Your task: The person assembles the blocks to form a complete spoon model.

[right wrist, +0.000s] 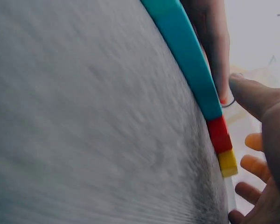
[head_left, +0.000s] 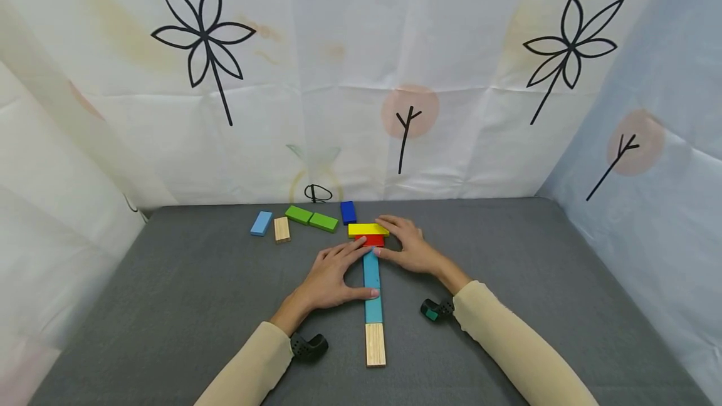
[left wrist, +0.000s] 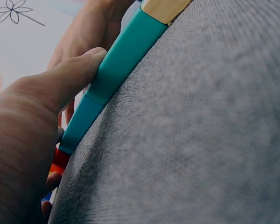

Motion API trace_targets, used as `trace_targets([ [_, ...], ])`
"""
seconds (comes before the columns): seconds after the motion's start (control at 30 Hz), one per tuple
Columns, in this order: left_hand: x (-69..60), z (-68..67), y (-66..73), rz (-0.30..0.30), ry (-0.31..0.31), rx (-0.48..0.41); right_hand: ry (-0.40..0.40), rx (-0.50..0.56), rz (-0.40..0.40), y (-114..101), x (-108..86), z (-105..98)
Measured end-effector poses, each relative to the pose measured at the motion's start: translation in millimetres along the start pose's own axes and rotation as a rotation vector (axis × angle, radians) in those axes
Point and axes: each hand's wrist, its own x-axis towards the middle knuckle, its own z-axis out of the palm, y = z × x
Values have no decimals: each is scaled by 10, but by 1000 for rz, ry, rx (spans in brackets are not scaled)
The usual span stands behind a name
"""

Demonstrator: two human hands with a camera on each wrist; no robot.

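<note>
A line of flat wooden blocks runs away from me: a natural wood block (head_left: 375, 344), a teal block (head_left: 373, 310), a blue-teal block (head_left: 371, 270), then a red block (head_left: 374, 240) and a yellow block (head_left: 364, 230) lying crosswise. My left hand (head_left: 329, 277) spans the line from the left, its thumb resting on the nearer teal block (left wrist: 126, 56) and its fingertips by the red block. From the right, my right hand (head_left: 413, 248) reaches over the far end, thumb near the joint of red and blue-teal, fingers spread beside the yellow block (right wrist: 227, 163).
Beyond the yellow block lies a dark blue block (head_left: 348, 212). Farther left are two green blocks (head_left: 299, 214), another natural wood block (head_left: 282, 229) and a light blue block (head_left: 261, 223). All sit on a grey cloth-covered table (head_left: 186, 293), with a white printed curtain (head_left: 338, 80) behind.
</note>
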Motion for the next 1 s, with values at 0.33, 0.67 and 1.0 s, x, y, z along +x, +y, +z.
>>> trace_targets([
  [0.33, -1, -5, -14, 13, -3, 7, -76, -104, -70, -44, -159, 72],
  [0.67, 5, 14, -14, 8, -8, 20, -86, -148, -68, -69, -223, 116],
  [1.0, 8, 19, -20, 1, -9, 27, -86, -172, -75, -97, -250, 138],
])
